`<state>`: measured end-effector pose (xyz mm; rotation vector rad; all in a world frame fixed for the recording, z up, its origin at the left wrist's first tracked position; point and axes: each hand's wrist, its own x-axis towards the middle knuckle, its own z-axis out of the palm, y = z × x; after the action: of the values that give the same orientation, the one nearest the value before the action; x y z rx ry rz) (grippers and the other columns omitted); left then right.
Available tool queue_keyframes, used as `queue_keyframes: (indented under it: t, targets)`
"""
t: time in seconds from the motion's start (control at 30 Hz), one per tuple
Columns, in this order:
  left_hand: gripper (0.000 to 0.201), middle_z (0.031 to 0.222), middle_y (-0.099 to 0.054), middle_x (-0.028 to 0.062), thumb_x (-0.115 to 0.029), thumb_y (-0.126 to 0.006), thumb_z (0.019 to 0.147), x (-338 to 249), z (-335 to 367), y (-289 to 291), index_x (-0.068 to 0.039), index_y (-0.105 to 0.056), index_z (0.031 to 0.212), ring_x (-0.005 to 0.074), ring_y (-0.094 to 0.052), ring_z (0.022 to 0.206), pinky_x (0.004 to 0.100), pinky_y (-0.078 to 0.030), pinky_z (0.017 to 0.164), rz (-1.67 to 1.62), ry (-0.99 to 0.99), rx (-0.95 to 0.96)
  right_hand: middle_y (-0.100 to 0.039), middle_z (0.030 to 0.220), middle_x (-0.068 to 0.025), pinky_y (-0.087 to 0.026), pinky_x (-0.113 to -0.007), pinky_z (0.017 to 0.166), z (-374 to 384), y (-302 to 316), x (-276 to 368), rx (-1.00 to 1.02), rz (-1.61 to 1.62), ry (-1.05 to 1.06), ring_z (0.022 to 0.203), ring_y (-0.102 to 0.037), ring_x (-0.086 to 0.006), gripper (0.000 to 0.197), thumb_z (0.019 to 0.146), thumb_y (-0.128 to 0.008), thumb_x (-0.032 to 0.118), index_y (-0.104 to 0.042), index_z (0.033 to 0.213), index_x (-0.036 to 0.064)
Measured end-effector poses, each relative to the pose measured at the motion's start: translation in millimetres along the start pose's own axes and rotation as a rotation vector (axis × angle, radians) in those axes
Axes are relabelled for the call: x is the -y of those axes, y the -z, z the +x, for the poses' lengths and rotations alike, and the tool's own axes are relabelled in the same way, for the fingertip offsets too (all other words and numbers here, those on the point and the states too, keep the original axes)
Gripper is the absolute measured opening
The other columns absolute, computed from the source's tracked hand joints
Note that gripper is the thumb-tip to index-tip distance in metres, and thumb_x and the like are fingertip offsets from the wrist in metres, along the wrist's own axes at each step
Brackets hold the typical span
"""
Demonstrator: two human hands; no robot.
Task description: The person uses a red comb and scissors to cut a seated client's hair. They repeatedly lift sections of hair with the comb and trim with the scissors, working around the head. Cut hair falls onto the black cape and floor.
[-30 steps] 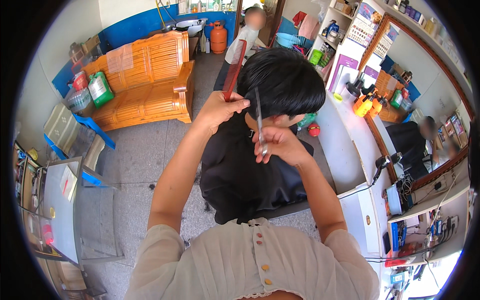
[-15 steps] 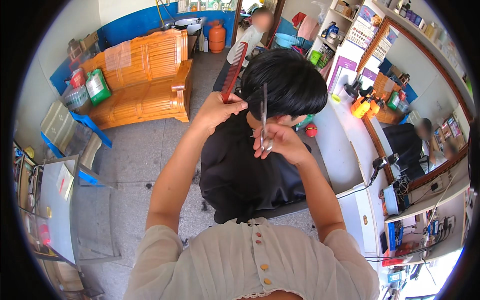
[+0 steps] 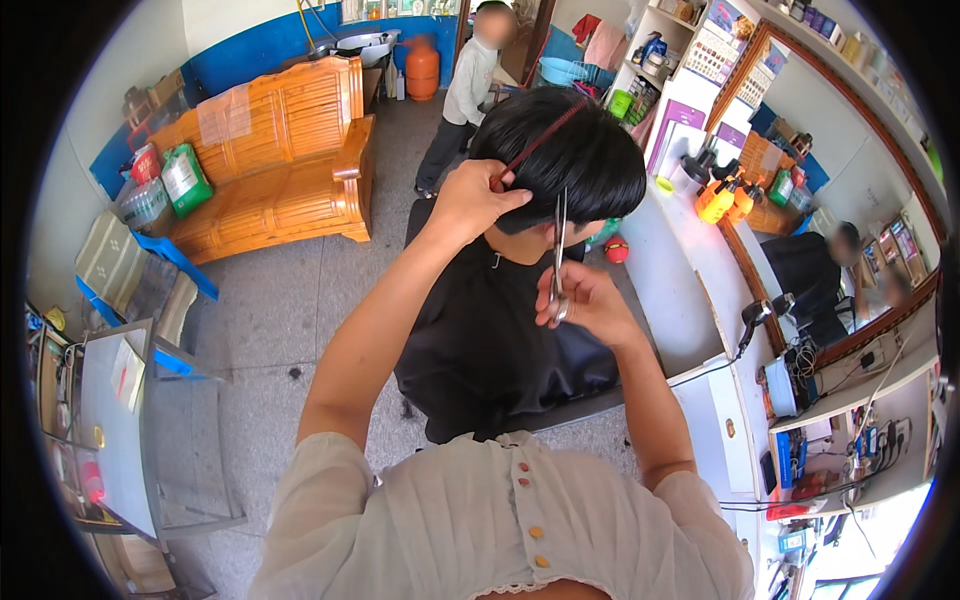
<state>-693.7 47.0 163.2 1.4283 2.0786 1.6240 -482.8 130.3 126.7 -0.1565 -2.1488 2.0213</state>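
Note:
A person with short black hair sits in front of me, draped in a black cape. My left hand is closed round the end of a red comb, whose length lies slantwise against the back of the hair. In my right hand I hold metal scissors, blades pointing up beside the hair near the ear. My right fingers are in and around the scissor handles. Whether the blades are parted is hard to make out.
A white counter with orange spray bottles, a hair dryer and a framed mirror runs along the right. A wooden bench stands at the far left. Another person stands beyond the seated one, near an orange gas cylinder.
My left hand has moved right, and the comb has tilted from upright to slanting across the hair. The scissors have shifted right. The person behind has moved left into fuller view.

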Motion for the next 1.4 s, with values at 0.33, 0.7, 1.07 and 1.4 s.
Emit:
queue_keyframes:
  t: [0.33,0.7,1.07,1.4]
  targets:
    - [0.018,0.06,-0.051,-0.0027,-0.018,-0.071,0.078,9.9,-16.8,37.2,-0.001,-0.066,0.082,0.0011,-0.033,0.044,0.0191,-0.021,0.041,-0.399,0.261,0.063,-0.061,0.082,-0.0067,-0.049,-0.023,0.059,40.8,-14.8,-8.3,0.07,-0.003,-0.054,0.07,-0.063,-0.0154,0.024,0.082,-0.06,0.004,-0.052,0.105,-0.0005]
    - [0.018,0.062,-0.05,-0.0025,-0.019,-0.071,0.078,17.2,-22.2,38.1,-0.003,-0.065,0.083,0.0018,-0.034,0.045,0.0193,-0.021,0.041,-0.366,0.307,0.07,-0.06,0.079,-0.0042,-0.049,-0.022,0.058,50.4,-22.5,-1.7,0.051,0.003,-0.054,0.068,-0.063,-0.0142,0.021,0.082,-0.061,0.008,-0.053,0.1,0.0011]
    - [0.02,0.071,-0.06,0.0046,-0.02,-0.066,0.08,-34.8,11.7,15.6,-0.001,-0.064,0.08,0.0117,-0.054,0.065,0.0258,-0.043,0.061,0.037,-0.179,-0.238,-0.06,0.08,-0.0067,-0.049,-0.023,0.061,23.6,-20.4,-14.6,0.161,-0.092,-0.105,0.072,-0.063,-0.0143,0.02,0.077,-0.06,0.0,-0.052,0.096,-0.0005]
    - [0.027,0.072,-0.062,0.0144,-0.026,-0.067,0.072,-70.2,46.8,-16.1,0.0,-0.063,0.077,0.0282,-0.06,0.069,0.0369,-0.046,0.065,0.487,-0.182,-0.074,-0.061,0.078,-0.0103,-0.051,-0.025,0.053,-19.7,72.1,18.9,-0.004,0.229,0.174,0.064,-0.064,-0.0197,0.042,0.078,-0.067,0.034,-0.055,0.097,-0.0009]
